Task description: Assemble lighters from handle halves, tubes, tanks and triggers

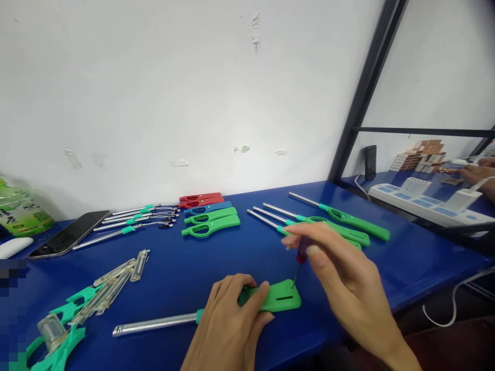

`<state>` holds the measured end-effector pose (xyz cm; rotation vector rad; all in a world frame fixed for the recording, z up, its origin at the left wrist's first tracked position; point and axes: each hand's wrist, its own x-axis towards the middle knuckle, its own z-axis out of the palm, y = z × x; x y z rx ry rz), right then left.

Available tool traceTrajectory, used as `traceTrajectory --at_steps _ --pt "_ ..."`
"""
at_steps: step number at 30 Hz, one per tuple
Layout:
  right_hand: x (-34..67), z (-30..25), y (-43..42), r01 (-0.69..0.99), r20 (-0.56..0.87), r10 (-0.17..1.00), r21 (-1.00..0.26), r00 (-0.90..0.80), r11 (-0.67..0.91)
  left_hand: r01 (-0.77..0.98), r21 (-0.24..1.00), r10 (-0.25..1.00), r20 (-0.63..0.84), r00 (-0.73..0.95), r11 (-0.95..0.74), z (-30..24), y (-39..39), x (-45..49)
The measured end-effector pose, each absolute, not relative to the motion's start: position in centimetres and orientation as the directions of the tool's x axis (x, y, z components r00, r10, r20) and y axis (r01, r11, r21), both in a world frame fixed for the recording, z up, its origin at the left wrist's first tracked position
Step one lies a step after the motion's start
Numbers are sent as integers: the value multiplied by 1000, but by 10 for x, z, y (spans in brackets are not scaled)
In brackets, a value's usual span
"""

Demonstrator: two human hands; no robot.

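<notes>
My left hand [232,319] presses a green long-necked lighter [284,296] to the blue table, fingers wrapped round its handle. The lighter's metal tube [158,324] points left. Above the handle's right end, my right hand [344,288] grips a small screwdriver [302,252] with a dark red handle. Its thin shaft slants down, and the tip meets the hole near the handle's end. Behind my right hand lie several green lighters with metal tubes, one of them the far green lighter [358,224]. Part of the nearest one is hidden by my hand.
Red, blue and green handle shells [212,225] lie near the wall, beside metal tubes with wires [127,230]. Clear fuel tanks [112,288] and teal parts [69,312] lie at left. A phone [71,234], a bottle [25,211] and a power strip [421,206] are around; another person's hand [477,178] shows at right.
</notes>
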<state>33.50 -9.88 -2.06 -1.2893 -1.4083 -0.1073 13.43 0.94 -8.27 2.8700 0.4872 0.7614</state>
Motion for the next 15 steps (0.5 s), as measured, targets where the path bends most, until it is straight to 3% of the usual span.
traceTrajectory --at_steps 4,8,10,15 --pt "337 -18 -100 653 701 661 -636 266 411 278 219 350 462 815 -935 -81 8 133" --pt "337 -18 -99 723 785 559 -548 269 421 276 180 329 476 816 -944 -81 9 134" --pt "337 -19 -99 751 786 571 -520 235 406 270 162 315 487 814 -949 -82 10 134" --pt "339 -22 -98 637 723 646 -623 247 454 259 152 300 495 815 -954 -82 9 133"
